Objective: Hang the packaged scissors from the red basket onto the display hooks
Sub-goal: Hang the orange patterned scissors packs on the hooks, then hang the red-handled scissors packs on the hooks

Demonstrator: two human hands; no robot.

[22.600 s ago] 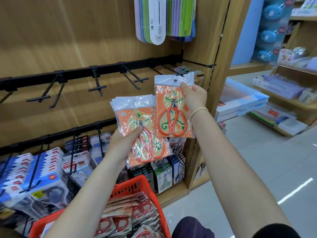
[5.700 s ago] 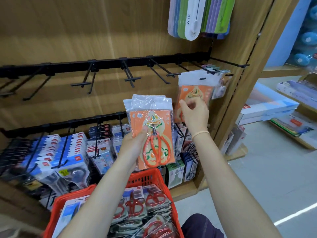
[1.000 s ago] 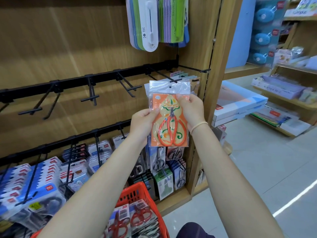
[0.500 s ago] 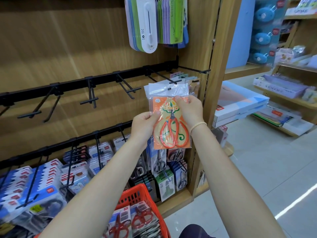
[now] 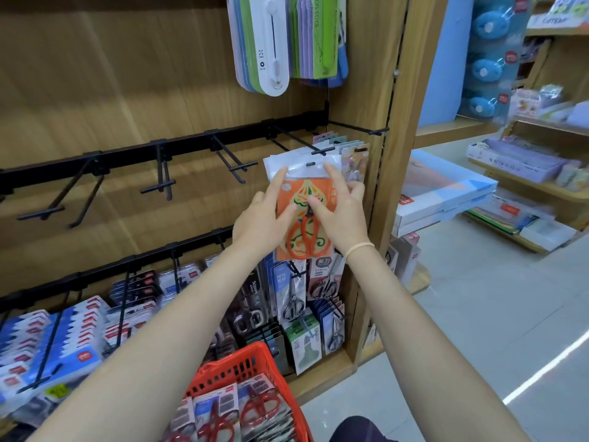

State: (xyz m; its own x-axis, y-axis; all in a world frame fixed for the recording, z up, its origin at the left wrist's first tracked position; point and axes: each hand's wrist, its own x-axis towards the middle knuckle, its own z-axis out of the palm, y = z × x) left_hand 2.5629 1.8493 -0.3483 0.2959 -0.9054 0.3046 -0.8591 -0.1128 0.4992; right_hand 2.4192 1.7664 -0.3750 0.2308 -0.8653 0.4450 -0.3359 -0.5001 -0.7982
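Scissors (image 5: pixel 305 215) in glossy rectangular packet, hands pressing.

Orange scissors pack (image 5: pixel 304 215) in a clear sleeve with a white header, upright, held flat against the display at the right end of the upper black rail. Its hang slot sits just below the tip of a black hook (image 5: pixel 318 150) (whether it is threaded on cannot be told). More packs hang behind it. Red basket (image 5: pixel 251 368) at bottom centre, holding red-handled scissors packs (image 5: pixel 236 413) lying flat and overlapping.
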